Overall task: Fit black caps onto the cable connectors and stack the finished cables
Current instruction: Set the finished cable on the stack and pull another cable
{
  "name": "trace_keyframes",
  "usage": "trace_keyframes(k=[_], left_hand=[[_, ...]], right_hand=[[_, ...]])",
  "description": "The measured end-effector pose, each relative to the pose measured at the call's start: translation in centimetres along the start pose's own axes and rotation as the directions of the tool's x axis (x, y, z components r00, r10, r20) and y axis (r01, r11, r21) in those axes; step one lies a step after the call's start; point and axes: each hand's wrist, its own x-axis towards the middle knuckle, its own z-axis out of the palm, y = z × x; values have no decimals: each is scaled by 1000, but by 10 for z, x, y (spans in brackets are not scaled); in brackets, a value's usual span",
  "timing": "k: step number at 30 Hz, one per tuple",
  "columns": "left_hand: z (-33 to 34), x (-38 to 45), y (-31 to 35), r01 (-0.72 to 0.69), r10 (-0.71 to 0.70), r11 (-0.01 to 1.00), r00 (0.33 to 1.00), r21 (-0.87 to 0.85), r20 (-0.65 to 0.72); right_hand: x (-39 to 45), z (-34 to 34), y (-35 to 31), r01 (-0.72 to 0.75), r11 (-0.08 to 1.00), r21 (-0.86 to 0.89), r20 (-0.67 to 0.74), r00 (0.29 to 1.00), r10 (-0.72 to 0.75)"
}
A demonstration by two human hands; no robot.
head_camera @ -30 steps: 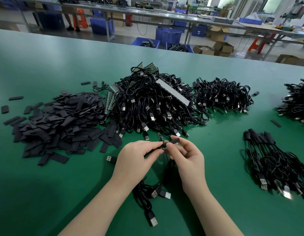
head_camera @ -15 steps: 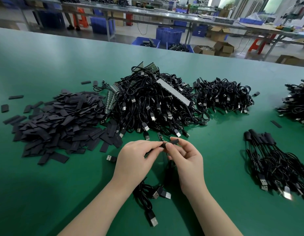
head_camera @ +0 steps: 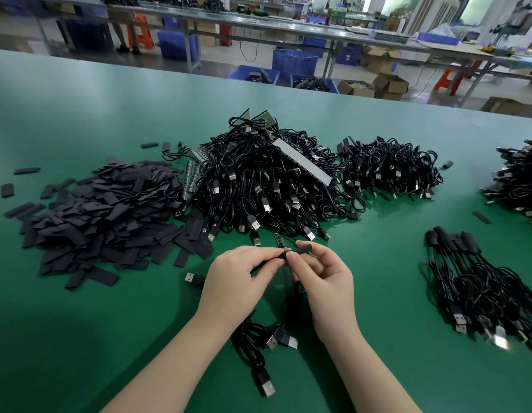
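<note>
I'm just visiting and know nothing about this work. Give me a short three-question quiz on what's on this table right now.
1. True or false: the pile of loose black caps lies left of the big cable heap.
2. What does the right hand pinch: A) a screwdriver, B) a black cap, C) a cardboard box?
3. The left hand holds a thin black ____.

Key: 1 true; 2 B; 3 cable.
</note>
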Motion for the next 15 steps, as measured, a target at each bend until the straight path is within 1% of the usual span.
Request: trace_keyframes(k=[4,9,15], left_hand=[[0,0,0,-15,15,1000,1000,-5,-1],[-1,0,3,-7,7,999,1000,33,10],[-2,1,2,14,-15,999,999,35,30]], right_hand=[[0,-1,-1,-15,1000,22,17,1000,15],[0,0,0,-20,1000,16,69,997,19],[1,-1,0,-20,1000,21,45,999,19]])
